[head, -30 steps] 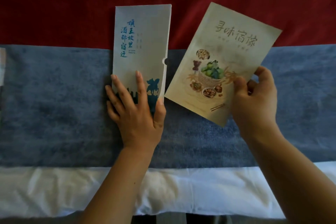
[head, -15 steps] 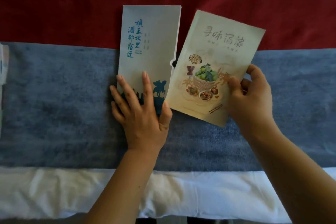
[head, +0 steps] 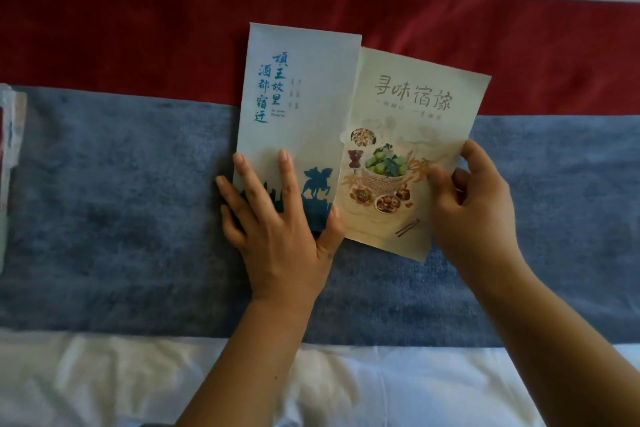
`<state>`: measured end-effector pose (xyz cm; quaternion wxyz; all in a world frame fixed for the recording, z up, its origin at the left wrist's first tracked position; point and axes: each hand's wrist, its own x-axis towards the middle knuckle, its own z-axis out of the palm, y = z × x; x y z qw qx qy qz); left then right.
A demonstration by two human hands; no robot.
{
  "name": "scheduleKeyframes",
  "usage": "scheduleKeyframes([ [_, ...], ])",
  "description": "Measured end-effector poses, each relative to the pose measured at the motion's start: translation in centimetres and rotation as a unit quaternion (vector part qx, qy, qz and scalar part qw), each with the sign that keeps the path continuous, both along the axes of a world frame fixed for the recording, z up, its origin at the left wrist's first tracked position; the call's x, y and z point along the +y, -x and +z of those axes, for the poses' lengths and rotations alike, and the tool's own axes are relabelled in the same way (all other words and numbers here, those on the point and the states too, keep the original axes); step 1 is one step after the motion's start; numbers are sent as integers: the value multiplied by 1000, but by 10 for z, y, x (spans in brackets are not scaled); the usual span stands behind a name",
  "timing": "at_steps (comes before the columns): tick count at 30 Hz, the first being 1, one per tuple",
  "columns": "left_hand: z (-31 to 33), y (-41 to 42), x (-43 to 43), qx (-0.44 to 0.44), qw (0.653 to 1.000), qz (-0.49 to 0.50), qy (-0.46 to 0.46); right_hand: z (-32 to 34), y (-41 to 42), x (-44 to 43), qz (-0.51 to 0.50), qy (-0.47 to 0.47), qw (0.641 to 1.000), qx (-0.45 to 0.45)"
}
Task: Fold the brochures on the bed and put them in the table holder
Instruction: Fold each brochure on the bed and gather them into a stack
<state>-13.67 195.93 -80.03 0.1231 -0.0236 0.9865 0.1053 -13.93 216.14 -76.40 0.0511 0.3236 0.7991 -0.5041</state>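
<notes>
While a stack of papers (head: 8,156) lies at the far left edge, the left hand (head: 277,218) presses flat with straight fingers on the lower end of the blue-lettered brochure (head: 298,97), apparently pinning it to the blue runner (head: 121,218). Its right edge overlaps the food brochure (head: 408,149), which the right hand (head: 474,211) pinches between thumb and curled fingers, probably to tuck it in or under. No table holder shows.
</notes>
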Motion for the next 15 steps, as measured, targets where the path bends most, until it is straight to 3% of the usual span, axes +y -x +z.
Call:
scheduleKeyframes([
  [5,-2,-1,-4,17,1000,-14,11,1,10,-6,95,-108,989,-22],
  [10,9,6,-16,31,999,-24,19,3,6,-14,204,-316,921,-100],
  [15,20,15,-31,33,999,-43,6,-3,-10,-34,245,-269,927,-92],
])
